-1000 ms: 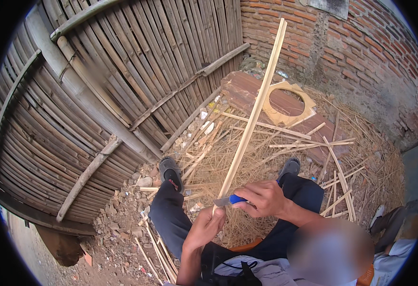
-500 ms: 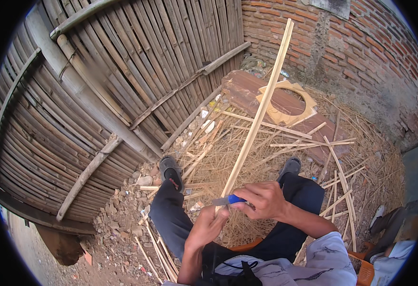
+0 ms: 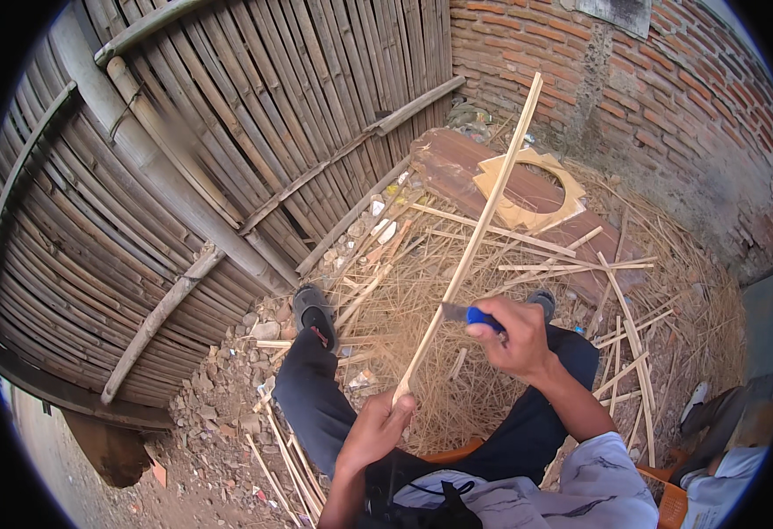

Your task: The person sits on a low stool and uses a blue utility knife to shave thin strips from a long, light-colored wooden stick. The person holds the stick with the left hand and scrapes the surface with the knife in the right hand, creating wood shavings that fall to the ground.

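Note:
My left hand (image 3: 376,430) is closed around the lower end of a long, pale bamboo strip (image 3: 479,234). The strip slants up and away to the right, its far end in front of the brick wall. In my right hand (image 3: 520,342) is a short knife (image 3: 483,318) with a blue handle, fingers wrapped round it. The grey blade points left, its tip at or very close to the strip's right edge, partway along; whether it touches I cannot tell. A small pale sliver (image 3: 459,362) shows between my hands, over the straw-like shavings.
Shavings (image 3: 439,291) cover the ground between my feet. Loose strips (image 3: 635,344) lie right and lower left. A brown board (image 3: 457,163) bears a pale frame (image 3: 492,182) with a round hole. A bamboo fence (image 3: 316,115) and brick wall (image 3: 668,97) meet ahead. Another person (image 3: 726,428) sits at right.
My right hand has moved the knife up and right along the strip, away from my left hand. The strip's far end has dropped lower, and my left hand's grip now shows at its near end.

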A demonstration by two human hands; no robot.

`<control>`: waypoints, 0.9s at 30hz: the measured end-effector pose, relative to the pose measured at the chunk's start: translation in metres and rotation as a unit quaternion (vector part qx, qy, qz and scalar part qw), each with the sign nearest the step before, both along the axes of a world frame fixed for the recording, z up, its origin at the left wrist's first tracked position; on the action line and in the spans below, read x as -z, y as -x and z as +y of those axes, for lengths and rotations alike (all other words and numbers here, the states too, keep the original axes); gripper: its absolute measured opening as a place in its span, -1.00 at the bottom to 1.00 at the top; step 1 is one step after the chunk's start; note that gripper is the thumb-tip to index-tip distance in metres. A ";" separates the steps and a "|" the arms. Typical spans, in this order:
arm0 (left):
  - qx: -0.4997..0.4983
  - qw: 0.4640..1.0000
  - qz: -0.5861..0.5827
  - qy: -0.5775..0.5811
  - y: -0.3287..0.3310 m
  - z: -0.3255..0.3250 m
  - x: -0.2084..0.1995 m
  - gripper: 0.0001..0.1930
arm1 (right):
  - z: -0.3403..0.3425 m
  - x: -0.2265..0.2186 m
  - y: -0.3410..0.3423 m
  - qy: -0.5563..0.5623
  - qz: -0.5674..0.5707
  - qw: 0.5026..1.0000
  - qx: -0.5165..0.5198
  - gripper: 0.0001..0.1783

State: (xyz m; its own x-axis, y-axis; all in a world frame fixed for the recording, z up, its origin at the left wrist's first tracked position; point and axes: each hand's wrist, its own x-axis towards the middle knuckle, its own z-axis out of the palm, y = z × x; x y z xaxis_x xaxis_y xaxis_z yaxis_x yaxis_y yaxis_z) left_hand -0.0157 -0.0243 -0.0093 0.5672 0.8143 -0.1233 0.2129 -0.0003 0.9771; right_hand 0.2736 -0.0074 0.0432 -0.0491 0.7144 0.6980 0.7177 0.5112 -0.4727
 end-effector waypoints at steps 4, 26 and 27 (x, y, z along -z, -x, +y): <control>-0.022 0.999 -0.010 -0.032 -0.007 0.004 -0.008 -0.52 | -0.007 0.009 0.024 0.003 -0.061 0.995 -0.081 -0.68; -0.031 0.995 0.072 -0.060 -0.019 0.001 -0.026 -0.57 | 0.003 0.013 0.013 -0.010 -0.031 0.999 0.007 -0.67; -0.023 0.994 0.089 -0.055 -0.014 -0.002 -0.024 -0.57 | 0.007 0.010 0.004 0.001 -0.014 0.999 0.036 -0.66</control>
